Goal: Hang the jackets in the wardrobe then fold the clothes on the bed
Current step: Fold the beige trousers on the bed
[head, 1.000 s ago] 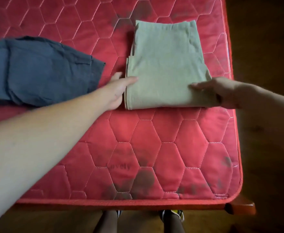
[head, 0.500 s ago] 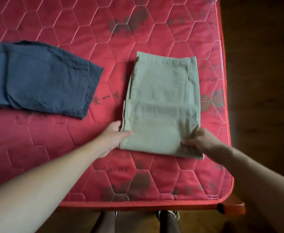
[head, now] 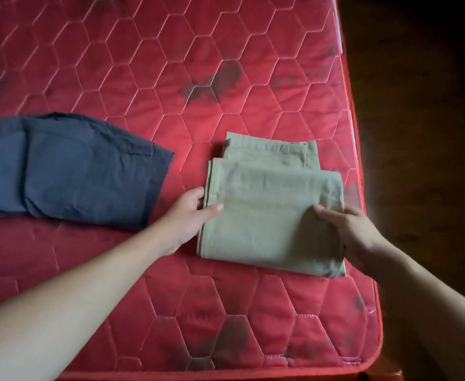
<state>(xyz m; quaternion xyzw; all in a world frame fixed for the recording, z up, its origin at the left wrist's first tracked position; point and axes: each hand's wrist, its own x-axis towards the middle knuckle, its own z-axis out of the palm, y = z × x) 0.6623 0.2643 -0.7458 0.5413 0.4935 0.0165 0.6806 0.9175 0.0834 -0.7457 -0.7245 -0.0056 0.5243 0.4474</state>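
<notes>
My left hand (head: pixel 187 218) pinches the left edge of a folded khaki-green cotton garment (head: pixel 272 210), thumb on top and fingers curled at the hem, while my right hand (head: pixel 347 229) grasps its right edge, thumb laid over the cloth. The garment lies flat in layered folds on a red quilted mattress with hexagon stitching (head: pixel 171 78), just right of centre toward 3 o'clock, near the mattress's right side. A rumpled dark blue-grey garment (head: pixel 69 171) lies apart from it at 9 o'clock.
</notes>
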